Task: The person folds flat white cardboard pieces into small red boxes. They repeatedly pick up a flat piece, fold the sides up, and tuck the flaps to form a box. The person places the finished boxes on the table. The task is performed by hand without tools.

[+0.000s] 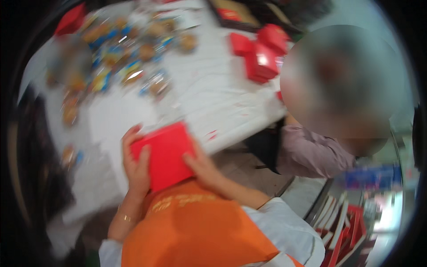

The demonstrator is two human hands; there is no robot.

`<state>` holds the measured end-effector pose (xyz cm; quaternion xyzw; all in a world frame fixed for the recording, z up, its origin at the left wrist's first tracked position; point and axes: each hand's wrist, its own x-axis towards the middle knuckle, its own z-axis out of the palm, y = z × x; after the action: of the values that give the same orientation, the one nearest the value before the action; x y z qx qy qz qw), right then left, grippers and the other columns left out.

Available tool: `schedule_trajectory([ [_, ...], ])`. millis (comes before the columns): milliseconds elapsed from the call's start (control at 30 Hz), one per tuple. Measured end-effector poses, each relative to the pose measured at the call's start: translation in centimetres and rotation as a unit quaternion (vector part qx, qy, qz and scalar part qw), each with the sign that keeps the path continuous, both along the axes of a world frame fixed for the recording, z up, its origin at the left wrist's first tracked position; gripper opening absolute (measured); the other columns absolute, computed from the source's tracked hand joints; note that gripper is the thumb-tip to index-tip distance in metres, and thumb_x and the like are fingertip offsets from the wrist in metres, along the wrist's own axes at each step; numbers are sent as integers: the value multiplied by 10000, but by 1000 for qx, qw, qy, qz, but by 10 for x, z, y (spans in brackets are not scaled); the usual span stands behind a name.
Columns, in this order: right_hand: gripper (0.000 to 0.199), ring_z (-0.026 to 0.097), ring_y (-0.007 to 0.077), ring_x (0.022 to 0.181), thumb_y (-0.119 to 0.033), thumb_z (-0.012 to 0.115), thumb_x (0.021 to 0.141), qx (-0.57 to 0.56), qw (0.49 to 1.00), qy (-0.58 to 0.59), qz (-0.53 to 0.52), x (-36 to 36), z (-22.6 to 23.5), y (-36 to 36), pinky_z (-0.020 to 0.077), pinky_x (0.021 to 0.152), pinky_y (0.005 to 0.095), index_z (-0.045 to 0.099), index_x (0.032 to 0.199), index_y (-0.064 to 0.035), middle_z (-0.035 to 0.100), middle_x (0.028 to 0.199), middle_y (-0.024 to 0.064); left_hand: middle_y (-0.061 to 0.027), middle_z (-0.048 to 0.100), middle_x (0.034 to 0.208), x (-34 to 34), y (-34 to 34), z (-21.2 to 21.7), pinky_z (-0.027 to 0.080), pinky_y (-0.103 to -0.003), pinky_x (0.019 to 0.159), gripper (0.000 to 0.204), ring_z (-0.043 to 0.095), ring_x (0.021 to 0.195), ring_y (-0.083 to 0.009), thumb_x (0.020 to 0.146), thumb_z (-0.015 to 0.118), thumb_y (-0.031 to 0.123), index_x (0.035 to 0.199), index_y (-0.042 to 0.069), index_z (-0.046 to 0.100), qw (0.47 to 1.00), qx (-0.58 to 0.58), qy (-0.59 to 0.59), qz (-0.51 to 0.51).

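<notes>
Close in front of my orange apron, a red box (167, 153) sits between my two hands, its flat red face turned up. My left hand (137, 160) grips its left side, the thumb lying over the face and the fingers round the edge. On the opposite side my right hand (199, 165) holds it, thumb on the face and the other fingers hidden. The picture is smeared by motion, so the box's flaps and seams cannot be made out.
Many clear-wrapped golden baked pieces (147, 51) are spread over the white-covered table (213, 107). Red boxes (262, 58) are stacked at its far right. A person's mauve sleeve (311, 151) is close on the right. Red and white flat cartons (342, 227) stand at lower right.
</notes>
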<state>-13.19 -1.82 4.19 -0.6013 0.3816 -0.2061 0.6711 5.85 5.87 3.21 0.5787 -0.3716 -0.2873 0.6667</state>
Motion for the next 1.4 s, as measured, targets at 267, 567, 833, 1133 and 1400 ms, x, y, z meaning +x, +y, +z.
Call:
schedule_trajectory([
  [267, 705, 421, 268, 1373, -255, 543, 1025, -117, 983, -111, 84, 44, 12, 19, 320, 1159, 408, 176, 1581, -27, 373, 1522, 181, -128, 490, 1415, 21, 71, 18, 368, -334, 1113, 475, 477, 1273, -182, 1022, 537, 116, 1469, 36, 399, 986, -50, 158, 17],
  [567, 517, 648, 314, 1030, -261, 708, 908, -351, 871, 20, 342, 64, 82, -28, 532, 886, 382, 552, 1340, -24, 631, 1125, 165, -144, 528, 1383, 8, 106, 40, 454, -336, 1030, 562, 550, 1195, -187, 1018, 550, 106, 1533, 20, 344, 997, 30, 55, -33],
  [833, 411, 650, 378, 992, -174, 682, 919, -421, 826, 107, 361, 58, 92, -1, 550, 839, 420, 584, 1290, -26, 639, 1074, 193, -179, 538, 1371, -7, 97, 41, 445, -379, 1046, 475, 568, 1218, -285, 1008, 566, 123, 1454, 41, 426, 998, 48, -41, -28],
  [1133, 445, 643, 365, 1191, -143, 622, 945, -324, 851, 41, 412, 22, 105, -31, 489, 1020, 388, 594, 1359, 18, 655, 1304, 208, -47, 617, 1082, -2, 97, 40, 473, -263, 858, 271, 564, 951, -97, 1040, 494, 156, 1265, 20, 557, 988, 20, 146, -38],
  [1400, 411, 646, 364, 1173, -155, 579, 966, -307, 854, 84, 411, 9, 114, -39, 498, 1008, 404, 606, 1347, -3, 662, 1284, 202, -89, 620, 1142, -10, 96, 40, 484, -281, 899, 332, 586, 1002, -129, 1002, 551, 117, 1314, 5, 527, 998, 55, 22, -16],
])
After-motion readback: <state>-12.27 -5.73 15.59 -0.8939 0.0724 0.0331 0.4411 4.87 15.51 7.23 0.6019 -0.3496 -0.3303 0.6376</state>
